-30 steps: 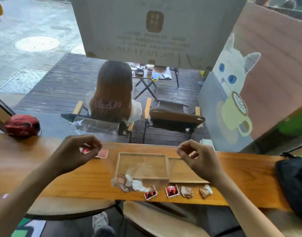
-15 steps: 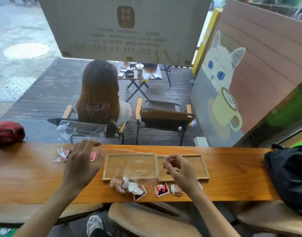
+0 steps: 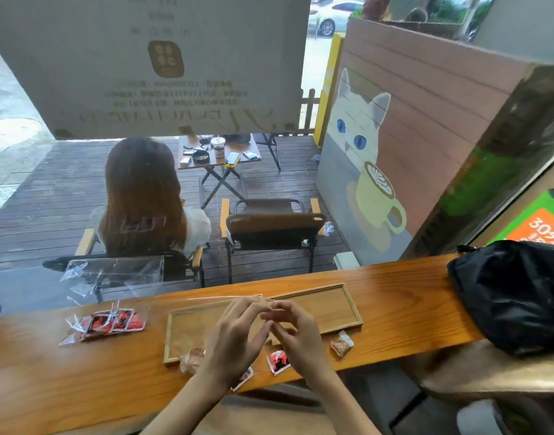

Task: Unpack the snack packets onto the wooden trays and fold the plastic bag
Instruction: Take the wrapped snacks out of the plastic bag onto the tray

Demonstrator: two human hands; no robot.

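Head view: the left hand (image 3: 234,337) and right hand (image 3: 296,332) were together over the counter (image 3: 49,381), fingertips meeting above the two wooden trays. Both hands pinched the top edge of the clear plastic bag (image 3: 203,304), which hung over the left tray (image 3: 187,334); its film was barely visible, so its full outline could not be made out. The right tray (image 3: 332,306) lay just beside the left one, touching it, with its floor bare. Loose snack packets lay on the counter at the near edge, outside the trays: a brown packet (image 3: 192,359) at the left tray's near corner, a red packet (image 3: 278,362) below the right hand, another brown packet (image 3: 341,343) near the right tray's corner, and one packet (image 3: 242,378) partly hidden under the left wrist. A bundle of red packets (image 3: 112,321) in clear wrap lay well left of the trays. A black bag (image 3: 514,293) sat at the counter's right end.
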